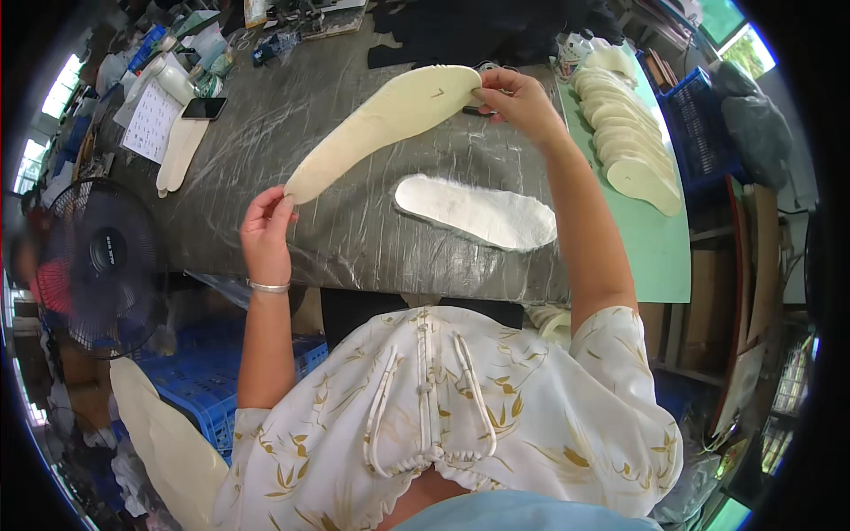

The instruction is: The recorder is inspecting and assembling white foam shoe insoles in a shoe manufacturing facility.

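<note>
While the hands were well apart, the left hand (268,232), at ten o'clock, pinched the narrow end of a cream insole (381,131) and the right hand (518,104), at one o'clock, its broad end; it hung over the table (292,106) between eleven and twelve. A light, even rim grip seemed best, since hard bending might have creased it. Near its broad end was a small dark mark (436,92); pale lettering (110,250) showed on the fan (102,265) at nine o'clock, and the printed sheet (152,122) at ten was too small to read.
</note>
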A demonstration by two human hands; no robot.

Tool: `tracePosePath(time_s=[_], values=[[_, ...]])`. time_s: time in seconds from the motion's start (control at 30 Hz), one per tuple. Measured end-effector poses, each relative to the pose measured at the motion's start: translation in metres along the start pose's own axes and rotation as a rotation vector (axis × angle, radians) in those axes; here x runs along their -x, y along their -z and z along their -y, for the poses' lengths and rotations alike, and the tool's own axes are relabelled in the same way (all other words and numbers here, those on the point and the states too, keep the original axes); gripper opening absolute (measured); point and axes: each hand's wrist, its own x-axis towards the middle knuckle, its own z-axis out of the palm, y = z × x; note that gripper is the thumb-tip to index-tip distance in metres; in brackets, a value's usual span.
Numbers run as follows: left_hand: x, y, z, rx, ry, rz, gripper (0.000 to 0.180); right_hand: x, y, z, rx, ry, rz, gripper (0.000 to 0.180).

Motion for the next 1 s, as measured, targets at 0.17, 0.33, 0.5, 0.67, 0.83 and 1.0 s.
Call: tracePosePath(time_s=[0.17,0.33,0.5,0.67,0.83,1.0], values=[[-0.009,0.006,-0.014,-0.527,-0.646,-0.018,0.017,0.002,-0.002,-0.002,-0.327,-0.083,0.062,0.032],[-0.008,0.017,-0.017,-0.780,-0.924,-0.047,0.017,-0.006,-0.012,-0.008,-0.649,-0.030,0.048,0.031],[-0.006,0.021,-0.010,-0.825,-0.844,-0.031,0.015,-0.015,-0.015,-0.015,-0.715,0.045,0.010,0.030],[-0.009,0.020,0.008,-0.527,-0.625,-0.065,0.014,-0.018,-0.013,-0.011,-0.697,0.058,0.019,0.034],[-0.015,0.016,0.011,-0.622,-0.709,-0.044,0.014,-0.013,-0.007,-0.022,-0.771,0.070,0.003,0.024],[-0.017,0.007,0.006,-0.553,-0.735,-0.082,0.016,-0.011,-0.006,-0.017,-0.763,0.021,-0.002,0.024]])
